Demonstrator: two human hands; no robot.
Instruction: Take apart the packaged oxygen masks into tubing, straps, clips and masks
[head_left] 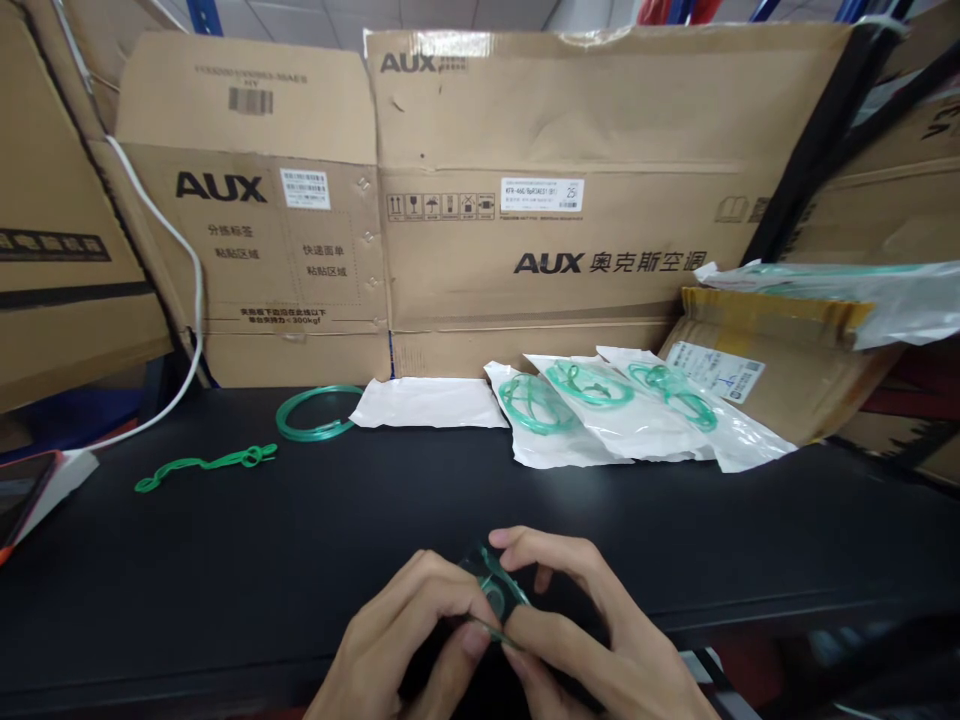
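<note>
At the front of the black table, both hands hold a clear green plastic piece, curved like part of a face mask. My left hand pinches its near edge between thumb and fingers. From the other side, the thumb and index finger of my right hand grip that same edge, while another finger is raised over the piece. The hands cover much of its shape. Farther back lie a green elastic cord and a coil of green tubing.
A white packet and several clear-fronted pouches of green tubing lie at the back of the table. An open carton stands right, with pouches on top. Cardboard panels wall the back. A phone and white cable are left.
</note>
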